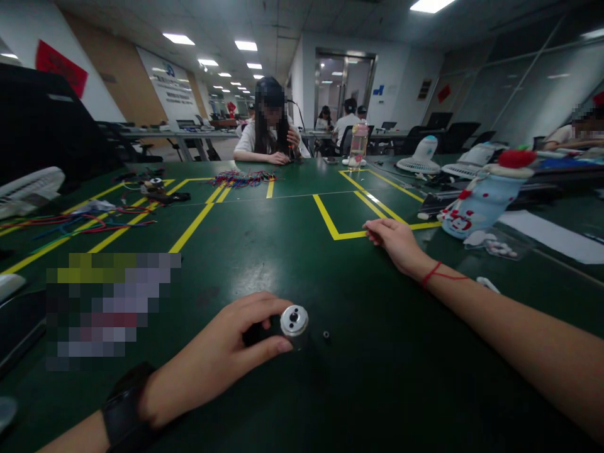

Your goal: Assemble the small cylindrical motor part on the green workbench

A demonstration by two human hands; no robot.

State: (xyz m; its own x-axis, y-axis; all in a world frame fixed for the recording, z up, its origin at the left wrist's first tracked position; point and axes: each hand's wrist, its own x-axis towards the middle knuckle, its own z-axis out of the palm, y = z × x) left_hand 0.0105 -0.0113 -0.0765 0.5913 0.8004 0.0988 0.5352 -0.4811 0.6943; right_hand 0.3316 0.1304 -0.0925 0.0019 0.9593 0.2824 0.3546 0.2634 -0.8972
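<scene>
Green bench, one tiny part loose beside a metal cylinder

The room is a long office with strip lights, and a dark green bench (pixel 292 233) fills the near part of it, marked out with yellow tape (pixel 325 217). A co-worker (pixel 264 138) sits at the far side, behind a bundle of coloured wires (pixel 245 178).

At the near middle, a silver cylinder (pixel 294 321) stands upright, its holed end facing up. The left hand (pixel 231 333) is curled partway closed about it, thumb on the near side and fingers on the far, holding it by the left. The right hand (pixel 396 242) is farther off to the right, over the taped corner, fingertips drawn together; whether they pinch anything I cannot tell.

Just right of the cylinder, apart from it, lies a small dark ring (pixel 326 335). That looks like the weak point: being tiny and dark on a dark top (easy to lose at a glance), it could be knocked away by a careless sweep of either hand. The cylinder's smooth side might also slip or tip if the left hand's hold were uneven. On the right, a blue bottle (pixel 488 201) stands beyond the right forearm; a wide swing of that arm could bump it.
</scene>
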